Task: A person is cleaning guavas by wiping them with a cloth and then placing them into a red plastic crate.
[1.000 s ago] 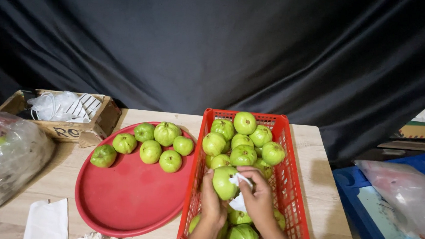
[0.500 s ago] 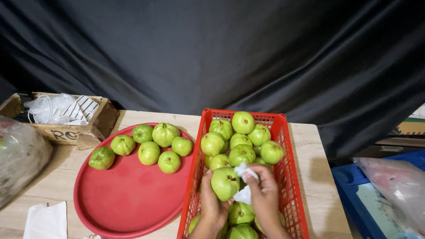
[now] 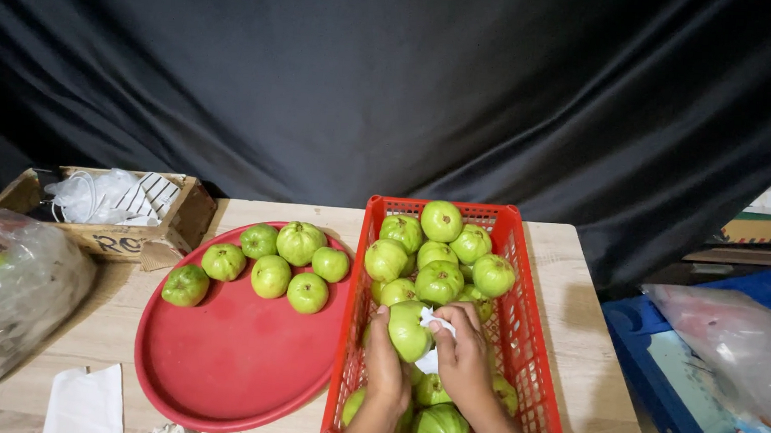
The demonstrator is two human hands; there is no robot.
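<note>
Left hand (image 3: 387, 361) fingers cup a green guava (image 3: 408, 330) over the red crate (image 3: 530, 359); right hand (image 3: 463, 355) fingers pinch white wrap (image 3: 430, 360). Loose grip could drop and bruise the fruit.

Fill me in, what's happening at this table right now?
A person holds a green guava in the left hand over the red basket, while the right hand presses a bit of white tissue against it. The basket is still heaped with more guavas. Beside it, a round red tray carries six guavas along its far edge, with one more perched at its left rim. A cardboard box and a clear plastic bag sit further left.
</note>
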